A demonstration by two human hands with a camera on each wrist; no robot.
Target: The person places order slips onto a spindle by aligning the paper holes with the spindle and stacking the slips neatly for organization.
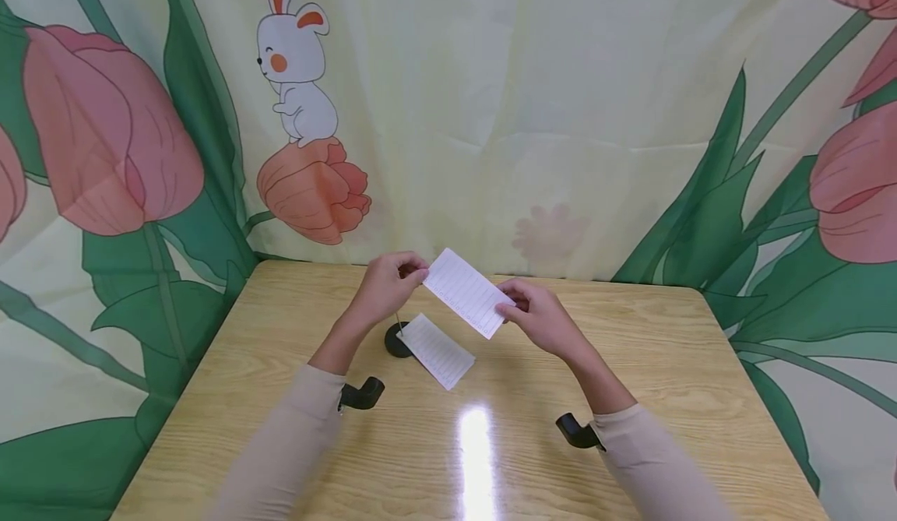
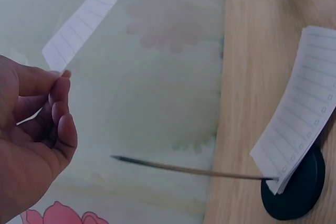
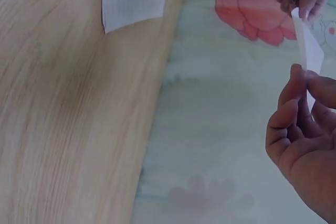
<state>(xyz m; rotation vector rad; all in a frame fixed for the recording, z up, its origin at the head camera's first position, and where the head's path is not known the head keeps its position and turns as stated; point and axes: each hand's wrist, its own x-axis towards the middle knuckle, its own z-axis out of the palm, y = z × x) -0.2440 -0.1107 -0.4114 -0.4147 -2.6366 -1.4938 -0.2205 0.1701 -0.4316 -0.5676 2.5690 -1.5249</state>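
Observation:
A white lined slip of paper [image 1: 468, 291] is held up between both hands above the table. My left hand [image 1: 392, 281] pinches its upper left corner between thumb and fingers; in the left wrist view that hand [image 2: 37, 119] grips the paper's end. At the other end, my right hand [image 1: 539, 315] pinches the right edge, thumb on the lined face. Below them, a stack of similar lined slips [image 1: 437, 352] is pierced near one corner by a thin upright spike [image 2: 194, 171]. That spike rises from a round black base [image 1: 396, 342], partly covered by the stack.
The wooden table [image 1: 596, 365] reaches back to a hanging curtain [image 1: 561, 116] printed with tulips and a rabbit. The spike's pointed tip stands up beneath the left hand. Each wrist carries a black camera mount [image 1: 363, 393].

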